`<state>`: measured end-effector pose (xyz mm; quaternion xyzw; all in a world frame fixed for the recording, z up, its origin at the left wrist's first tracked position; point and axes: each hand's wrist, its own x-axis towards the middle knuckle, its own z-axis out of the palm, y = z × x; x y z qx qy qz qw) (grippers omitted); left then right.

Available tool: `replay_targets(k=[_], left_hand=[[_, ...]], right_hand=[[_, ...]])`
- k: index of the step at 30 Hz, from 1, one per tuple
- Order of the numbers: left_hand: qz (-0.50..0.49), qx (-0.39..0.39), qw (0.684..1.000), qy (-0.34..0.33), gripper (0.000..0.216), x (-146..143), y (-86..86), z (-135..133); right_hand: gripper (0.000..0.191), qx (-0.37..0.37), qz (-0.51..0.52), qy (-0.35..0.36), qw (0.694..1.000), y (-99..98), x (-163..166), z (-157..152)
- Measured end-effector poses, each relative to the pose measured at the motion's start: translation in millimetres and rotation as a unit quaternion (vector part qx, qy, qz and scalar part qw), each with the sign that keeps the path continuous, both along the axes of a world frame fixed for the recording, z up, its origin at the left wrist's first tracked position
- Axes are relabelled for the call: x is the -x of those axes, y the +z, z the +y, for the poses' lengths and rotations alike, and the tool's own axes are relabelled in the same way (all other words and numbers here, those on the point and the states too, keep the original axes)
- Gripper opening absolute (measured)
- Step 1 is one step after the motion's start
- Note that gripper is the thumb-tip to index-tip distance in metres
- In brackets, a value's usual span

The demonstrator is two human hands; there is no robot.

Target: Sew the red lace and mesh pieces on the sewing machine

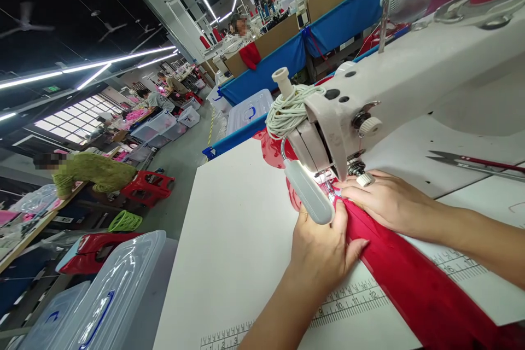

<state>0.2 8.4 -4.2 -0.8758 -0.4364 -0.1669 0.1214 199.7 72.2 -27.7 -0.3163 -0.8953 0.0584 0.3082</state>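
A long strip of red fabric [404,262] runs from the lower right up to the presser foot [329,188] of a white sewing machine [443,60]. My left hand [320,246] is closed at the fabric's left edge, its thumb over the cloth; a grey lamp [309,191] covers part of its fingers. Just right of the foot, my right hand [388,202] grips the fabric, fingers together and tips close to the needle area. Beyond the machine head lies sheer red material with dots [273,150]. Whether it joins the strip is hidden.
Dark scissors [471,159] with a red handle lie on the machine bed at right. Printed rulers [348,303] mark the white tabletop [229,219]. Lidded plastic bins [118,284] and a red stool [150,186] stand left. A person in green [96,172] sits there.
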Motion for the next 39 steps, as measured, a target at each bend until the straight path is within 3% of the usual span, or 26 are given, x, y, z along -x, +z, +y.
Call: replay_targets(k=[6, 8, 11, 14, 16, 19, 21, 24, 25, 28, 32, 36, 39], left_hand=[[-0.062, 0.036, 0.997, -0.011, 0.050, 10.5, -3.1, 6.0], [-0.077, 0.073, 0.994, 0.039, 0.041, 19.0, -0.6, 14.4], [-0.083, 0.126, 0.974, 0.166, 0.045, 34.8, 7.5, 32.6], [-0.065, 0.172, 0.964, 0.192, 0.048, 46.1, 17.4, 41.9], [-0.053, 0.200, 0.960, 0.190, 0.052, 44.8, 21.7, 32.1], [-0.003, 0.247, 0.940, 0.236, 0.065, 28.0, 23.7, -9.6], [-0.002, 0.266, 0.932, 0.245, 0.051, 16.7, 25.7, -43.2], [-0.162, 0.240, 0.932, 0.219, 0.031, 23.6, 37.8, -68.4], [-0.234, 0.245, 0.905, 0.259, 0.026, 33.8, 44.2, -65.4], [-0.296, 0.216, 0.863, 0.349, 0.021, 75.4, 62.0, -28.3], [-0.414, 0.203, 0.785, 0.415, 0.037, 109.3, 64.9, 29.0], [-0.571, 0.235, 0.697, 0.364, 0.037, 103.9, 56.9, 50.0], [-0.691, 0.250, 0.616, 0.285, 0.037, 98.2, 62.1, 42.5]], right_hand=[[0.032, -0.007, -0.003, 0.023, 1.000, 3.7, -0.7, 2.9], [0.035, -0.013, 0.024, 0.025, 0.999, -0.6, -1.7, 3.9], [0.038, 0.002, 0.055, 0.040, 0.998, -10.8, -3.9, 5.9], [0.037, 0.015, 0.070, 0.028, 0.997, -18.8, -7.5, 8.3], [0.036, 0.004, 0.071, 0.033, 0.997, -20.3, -10.5, 9.2], [0.036, -0.036, 0.077, 0.044, 0.995, -17.2, -14.4, 7.7], [0.033, -0.059, 0.080, 0.061, 0.993, -13.9, -15.8, 5.8], [0.030, -0.070, 0.074, 0.100, 0.990, -10.2, -16.9, 5.2], [0.030, -0.065, 0.074, 0.107, 0.989, -9.2, -17.3, 5.9], [0.030, -0.046, 0.061, 0.123, 0.989, -3.9, -18.4, 8.3], [0.028, -0.056, 0.010, 0.189, 0.980, 16.1, -10.5, -1.2], [0.034, -0.011, 0.009, 0.208, 0.978, 43.5, 10.0, -34.7], [0.036, 0.038, -0.009, 0.240, 0.970, 60.0, 24.2, -63.8]])
